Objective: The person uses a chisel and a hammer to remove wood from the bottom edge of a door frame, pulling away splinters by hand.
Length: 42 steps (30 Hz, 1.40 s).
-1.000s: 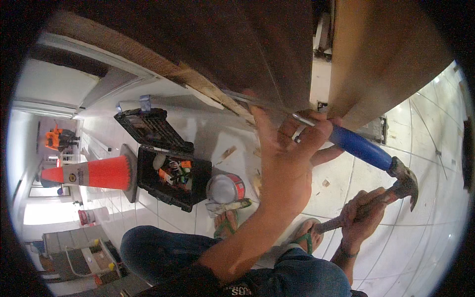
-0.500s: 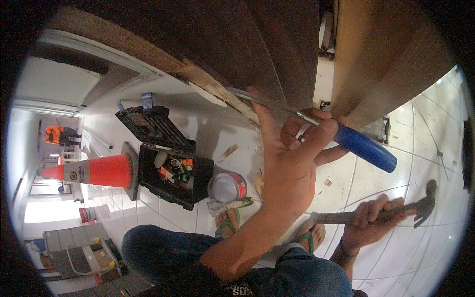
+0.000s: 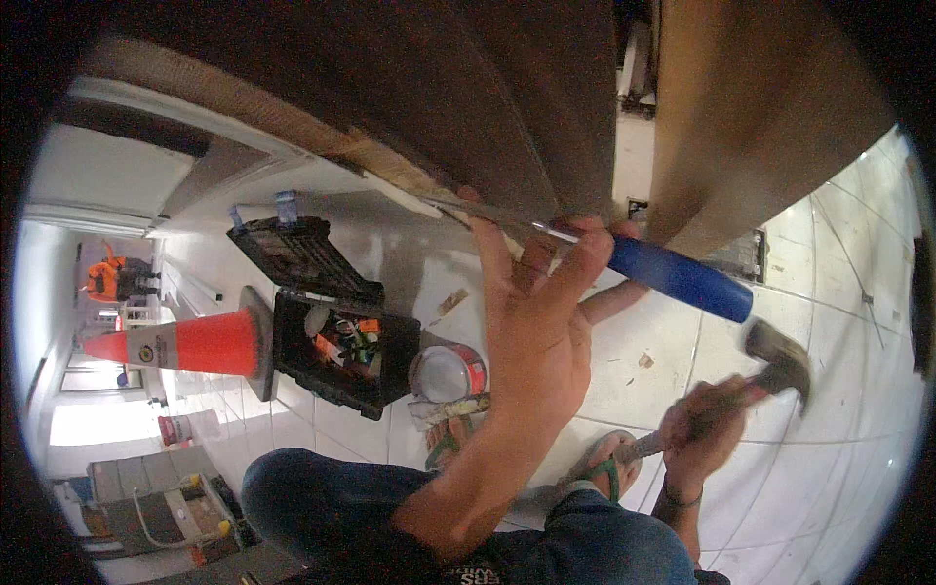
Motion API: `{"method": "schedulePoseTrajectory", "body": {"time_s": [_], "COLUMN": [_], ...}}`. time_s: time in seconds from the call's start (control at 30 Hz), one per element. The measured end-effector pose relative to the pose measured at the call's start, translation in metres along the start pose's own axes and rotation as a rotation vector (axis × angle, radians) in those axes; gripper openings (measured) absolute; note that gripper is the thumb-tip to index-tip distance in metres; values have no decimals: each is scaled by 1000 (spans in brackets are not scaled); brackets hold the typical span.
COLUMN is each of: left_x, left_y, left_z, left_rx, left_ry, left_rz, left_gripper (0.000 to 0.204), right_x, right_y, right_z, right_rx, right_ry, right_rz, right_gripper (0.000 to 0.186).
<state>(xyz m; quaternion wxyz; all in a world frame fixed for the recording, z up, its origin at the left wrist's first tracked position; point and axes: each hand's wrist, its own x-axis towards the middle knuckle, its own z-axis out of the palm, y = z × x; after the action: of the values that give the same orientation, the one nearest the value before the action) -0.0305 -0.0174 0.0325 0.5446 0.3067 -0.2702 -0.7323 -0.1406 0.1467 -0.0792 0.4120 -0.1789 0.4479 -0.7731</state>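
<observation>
My left hand (image 3: 541, 331) grips a chisel (image 3: 682, 280) with a blue handle, its fingers wrapped round the neck and upper handle. The metal blade points left against the pale, roughly cut edge (image 3: 405, 174) of a dark brown wooden panel (image 3: 439, 88). My right hand (image 3: 700, 429) is closed round the shaft of a claw hammer (image 3: 777, 353), slightly blurred by motion. The hammer's head is just below the butt end of the chisel handle; whether they touch I cannot tell.
Left of my arm are an open black toolbox (image 3: 390, 361) full of tools, a round tub (image 3: 447, 373) and an orange traffic cone (image 3: 200, 341). A grey step ladder (image 3: 166, 487) lies lower left. A person in orange (image 3: 115, 278) is far off. A second brown panel (image 3: 751, 117) stands right.
My left hand and the chisel have shifted left along the panel's edge. The hammer has swung up and left, bringing its head close to the chisel's butt.
</observation>
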Motion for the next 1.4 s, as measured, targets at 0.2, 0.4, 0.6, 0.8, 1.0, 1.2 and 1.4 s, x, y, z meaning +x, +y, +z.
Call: {"method": "schedulePoseTrajectory", "body": {"time_s": [0.2,0.4,0.6,0.8,1.0,1.2,1.4], "left_x": [-13,-13,-13,-11,-7,-7,-3], "left_y": [-3,-1,-2,-5,-8,-15,-16], "left_z": [0,4,2,7,6,12,11], "left_rx": [103,111,108,92,98,80,67], "left_ry": [-23,-88,-96,-107,-80,-60,-42], "left_rz": [-111,-154,-159,-117,-121,-86,-98], "left_gripper": [89,99,99,96,95,95,95], "right_x": [6,-3,3,5,0,3,16], "right_y": [-5,9,0,-6,-8,-6,-22], "right_z": [6,4,8,10,13,0,11], "right_rx": [371,318,296,307,155,121,525], "right_ry": [31,117,166,22,202,347,287], "right_rz": [-112,49,19,-45,79,-34,12], "right_gripper": [42,48,44,41,38,20,25]}}
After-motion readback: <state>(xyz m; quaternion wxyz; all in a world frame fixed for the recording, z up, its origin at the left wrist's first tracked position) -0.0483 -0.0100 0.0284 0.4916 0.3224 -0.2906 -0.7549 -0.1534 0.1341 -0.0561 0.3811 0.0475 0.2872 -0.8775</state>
